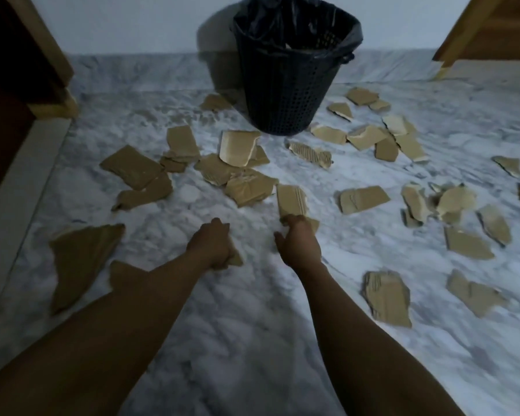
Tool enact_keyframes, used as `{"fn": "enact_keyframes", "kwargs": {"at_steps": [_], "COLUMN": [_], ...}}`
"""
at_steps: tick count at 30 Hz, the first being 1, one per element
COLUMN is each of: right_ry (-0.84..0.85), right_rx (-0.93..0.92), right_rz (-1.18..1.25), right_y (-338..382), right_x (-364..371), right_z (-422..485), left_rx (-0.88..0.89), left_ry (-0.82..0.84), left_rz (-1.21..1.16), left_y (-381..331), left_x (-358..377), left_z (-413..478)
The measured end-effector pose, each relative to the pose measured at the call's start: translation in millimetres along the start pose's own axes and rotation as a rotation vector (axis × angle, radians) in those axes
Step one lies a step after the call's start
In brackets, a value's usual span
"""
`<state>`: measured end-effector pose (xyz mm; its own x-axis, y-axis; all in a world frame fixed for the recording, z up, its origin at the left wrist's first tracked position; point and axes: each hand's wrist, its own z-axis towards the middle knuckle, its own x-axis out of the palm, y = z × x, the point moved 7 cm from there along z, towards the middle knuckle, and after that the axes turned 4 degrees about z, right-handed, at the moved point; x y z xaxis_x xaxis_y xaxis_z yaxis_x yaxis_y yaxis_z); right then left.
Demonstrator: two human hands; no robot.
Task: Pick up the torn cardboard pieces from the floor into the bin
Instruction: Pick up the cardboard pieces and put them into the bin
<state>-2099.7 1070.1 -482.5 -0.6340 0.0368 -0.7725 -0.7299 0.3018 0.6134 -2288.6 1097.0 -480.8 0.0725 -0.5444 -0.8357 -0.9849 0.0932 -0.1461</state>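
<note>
Several torn brown cardboard pieces lie scattered over the marble floor (246, 310). A black perforated bin (285, 85) with a black liner stands upright at the far middle, against the wall. My left hand (210, 246) grips a small cardboard scrap (236, 259) that sticks out under its fingers. My right hand (297, 240) holds one end of a ridged cardboard piece (291, 201) that points toward the bin. A heap of pieces (240, 178) lies just beyond both hands. Some cardboard shows inside the bin.
A dark wooden door frame (21, 70) rises on the left and wooden furniture (493, 28) at the top right. Large pieces lie at the left (78, 259) and lower right (388, 298). More scraps spread right of the bin (388, 139).
</note>
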Motion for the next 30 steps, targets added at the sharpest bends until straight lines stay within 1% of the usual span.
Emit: {"fn": "enact_keyframes", "kwargs": {"at_steps": [1, 2, 3, 4, 6, 8, 10, 11, 13, 15, 18, 20, 22, 23, 25, 26, 28, 30], "right_ry": [-0.078, -0.117, -0.121, -0.107, -0.070, -0.022, 0.030, 0.055, 0.066, 0.028, -0.083, -0.228, -0.352, -0.386, -0.381, -0.342, -0.243, -0.090], "right_rx": [0.077, 0.165, 0.254, 0.349, 0.528, 0.697, 0.816, 0.845, 0.868, 0.873, 0.781, 0.748, 0.760, 0.797, 0.953, 1.009, 1.018, 0.959], "right_rz": [-0.038, -0.089, -0.141, -0.176, -0.181, -0.154, -0.117, -0.106, -0.090, 0.016, 0.218, 0.294, 0.377, 0.350, 0.081, -0.030, -0.145, -0.207], "right_y": [-14.3, -30.1, -45.8, -64.9, -103.0, -139.5, -169.1, -177.6, -186.1, -184.4, -180.0, -190.6, -205.8, -219.4, -247.2, -260.3, -270.4, -282.7], "right_x": [-15.6, -29.4, -40.5, -53.1, -78.4, -102.2, -114.6, -116.0, -109.6, -100.3, -101.2, -124.1, -150.7, -160.1, -182.5, -189.7, -204.7, -210.1], "right_z": [-3.3, -7.1, -11.5, -18.6, -34.1, -54.9, -77.6, -86.3, -93.1, -90.4, -75.8, -68.5, -70.2, -71.1, -79.6, -80.0, -78.2, -63.6], "left_rx": [-0.009, -0.013, -0.031, -0.026, 0.039, 0.068, 0.085, 0.119, 0.179, 0.230, 0.262, 0.264, 0.279, 0.297, 0.353, 0.384, 0.414, 0.394], "left_ry": [-0.016, -0.034, -0.027, -0.030, -0.014, 0.048, 0.095, 0.092, 0.030, -0.026, -0.025, 0.040, 0.103, 0.123, 0.113, 0.082, -0.017, -0.167], "left_rz": [-0.041, -0.076, -0.105, -0.140, -0.150, -0.121, -0.049, -0.014, -0.006, -0.031, -0.025, -0.004, 0.051, 0.071, 0.065, 0.018, -0.111, -0.141], "left_y": [-7.8, -15.4, -20.0, -28.6, -47.3, -64.0, -79.6, -87.3, -99.8, -108.0, -111.4, -112.7, -116.5, -118.3, -127.6, -133.6, -146.0, -158.7], "left_x": [0.1, 1.0, 3.2, 6.7, 8.5, 8.5, 9.8, 12.1, 12.0, 13.8, 24.1, 34.2, 43.4, 47.2, 50.1, 47.8, 34.4, 12.8], "left_z": [2.2, 5.0, 6.4, 8.8, 13.1, 11.6, 13.3, 15.8, 20.1, 23.8, 26.6, 26.3, 26.4, 27.3, 26.7, 25.5, 22.8, 29.1]}}
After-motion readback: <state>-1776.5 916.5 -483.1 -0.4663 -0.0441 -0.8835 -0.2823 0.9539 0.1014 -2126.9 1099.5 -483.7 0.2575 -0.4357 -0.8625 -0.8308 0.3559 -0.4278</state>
